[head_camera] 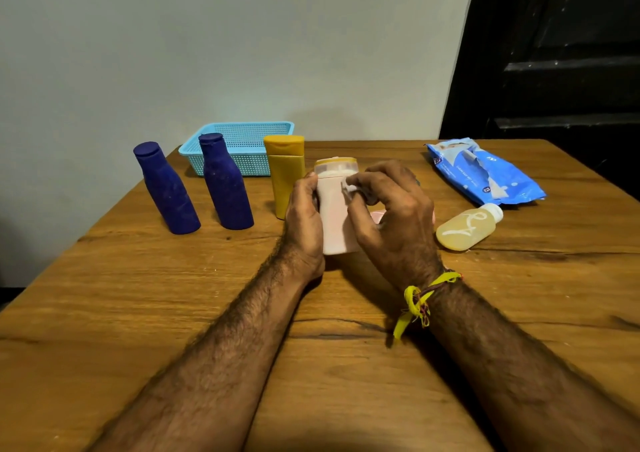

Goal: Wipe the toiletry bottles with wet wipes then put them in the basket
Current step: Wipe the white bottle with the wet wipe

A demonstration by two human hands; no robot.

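A pale pink bottle (334,216) with a whitish cap stands upright at the table's middle. My left hand (304,223) grips its left side. My right hand (391,216) pinches a small white wet wipe (348,188) against the bottle's upper right side. Two dark blue bottles (166,190) (225,183) and a yellow tube (285,174) stand to the left. A light blue mesh basket (239,147) sits behind them near the wall. A small yellowish bottle (467,228) lies on its side to the right.
A blue pack of wet wipes (485,173) lies at the back right of the wooden table (207,278). A pale wall runs behind the table, and a dark door stands at the far right. A yellow thread band circles my right wrist.
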